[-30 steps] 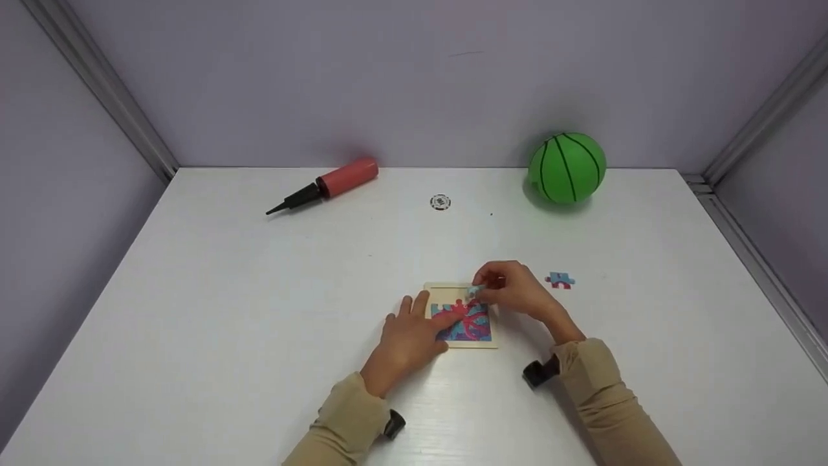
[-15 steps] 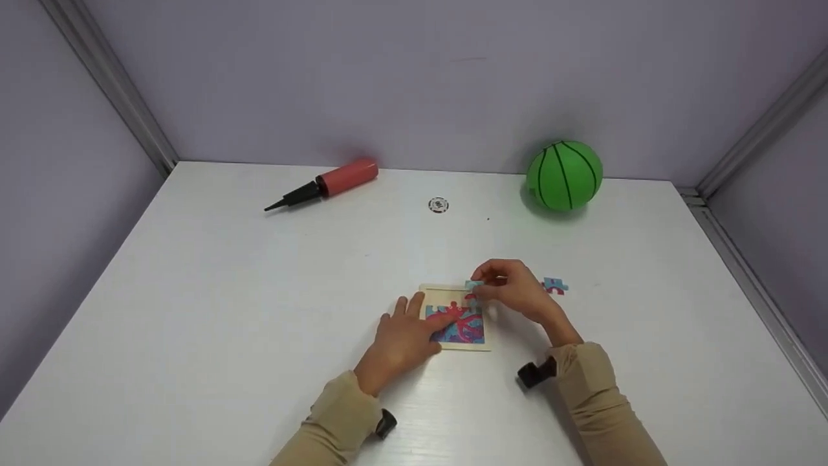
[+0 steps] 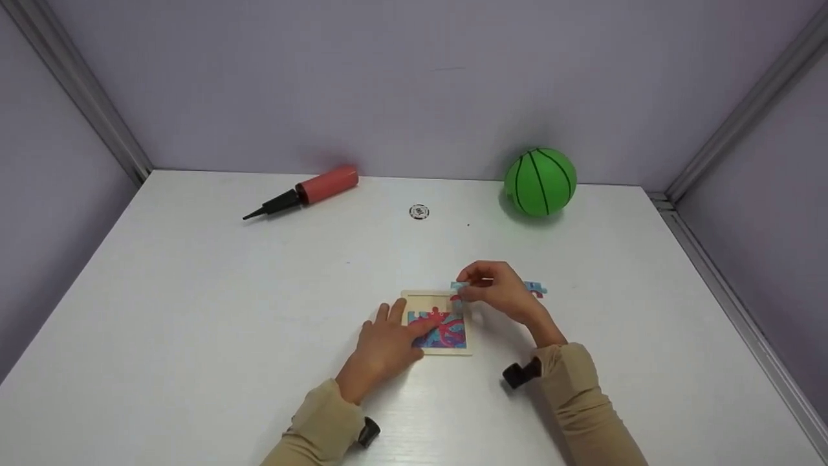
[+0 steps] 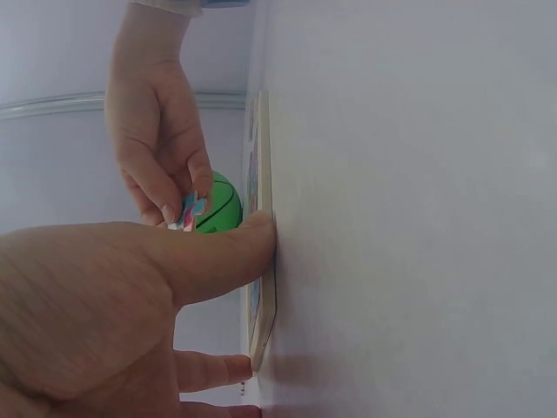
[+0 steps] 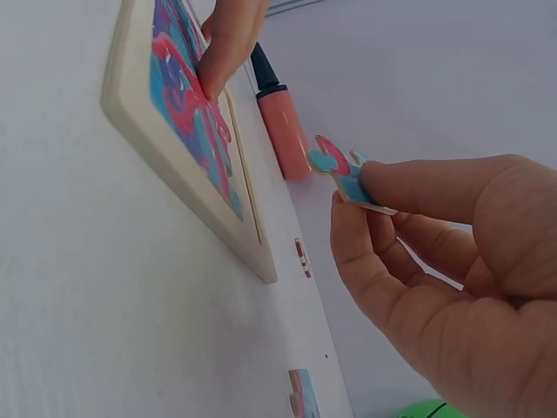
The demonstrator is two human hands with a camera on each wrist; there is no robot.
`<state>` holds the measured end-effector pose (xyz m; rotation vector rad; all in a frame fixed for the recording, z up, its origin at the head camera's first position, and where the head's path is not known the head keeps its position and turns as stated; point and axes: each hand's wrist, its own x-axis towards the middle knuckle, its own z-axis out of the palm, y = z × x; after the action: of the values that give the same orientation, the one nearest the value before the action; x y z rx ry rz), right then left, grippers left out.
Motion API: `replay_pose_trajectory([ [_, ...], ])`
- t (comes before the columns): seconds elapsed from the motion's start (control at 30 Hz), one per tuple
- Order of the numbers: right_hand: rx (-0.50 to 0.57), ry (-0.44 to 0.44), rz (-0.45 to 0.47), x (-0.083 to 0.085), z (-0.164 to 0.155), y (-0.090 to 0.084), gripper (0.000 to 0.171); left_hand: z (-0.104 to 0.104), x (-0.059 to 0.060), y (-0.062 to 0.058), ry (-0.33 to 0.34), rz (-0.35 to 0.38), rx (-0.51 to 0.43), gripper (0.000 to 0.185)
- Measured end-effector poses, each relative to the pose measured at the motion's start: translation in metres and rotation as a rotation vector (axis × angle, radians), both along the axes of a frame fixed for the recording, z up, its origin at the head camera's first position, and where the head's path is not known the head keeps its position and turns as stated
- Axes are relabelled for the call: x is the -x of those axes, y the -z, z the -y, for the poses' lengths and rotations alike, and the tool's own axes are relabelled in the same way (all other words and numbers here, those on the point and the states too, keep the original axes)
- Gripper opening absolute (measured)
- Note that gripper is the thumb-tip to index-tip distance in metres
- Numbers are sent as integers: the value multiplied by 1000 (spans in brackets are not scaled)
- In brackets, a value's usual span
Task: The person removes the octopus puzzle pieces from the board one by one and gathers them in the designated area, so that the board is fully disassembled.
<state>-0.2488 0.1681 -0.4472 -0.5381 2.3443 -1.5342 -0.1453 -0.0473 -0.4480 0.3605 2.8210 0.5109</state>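
- turned a little since a second ago, the held piece now shows more of its blue-and-red face, and the right hand has come to cover one side of the loose piece.
- and it's a neat pinch from that right hand: thumb on one face, fingertips behind, held piece tilted and raised over the upper right corner of the wooden tray (the right wrist view shows daylight between them).
- left hand, meanwhile, gripping nothing: fingers spread wide, index on the joined pieces, thumb against the tray's near edge.
- joined pieces, pink octopus on blue and purple, fill the near part of the tray; bare wood beyond.
- loose piece lies on the white table, right of the tray.
- far back: red pump, round chip, green ball.
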Motion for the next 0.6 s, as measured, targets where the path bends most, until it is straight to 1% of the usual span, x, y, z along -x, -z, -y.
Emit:
replay_pose_trajectory([
  [0.37,-26,45,0,0,-15,-7,16,1,-1,2,11,-21,8,54],
  [0.6,-2,67,28,1,-34,-11,21,0,-2,2,8,-46,5,53],
])
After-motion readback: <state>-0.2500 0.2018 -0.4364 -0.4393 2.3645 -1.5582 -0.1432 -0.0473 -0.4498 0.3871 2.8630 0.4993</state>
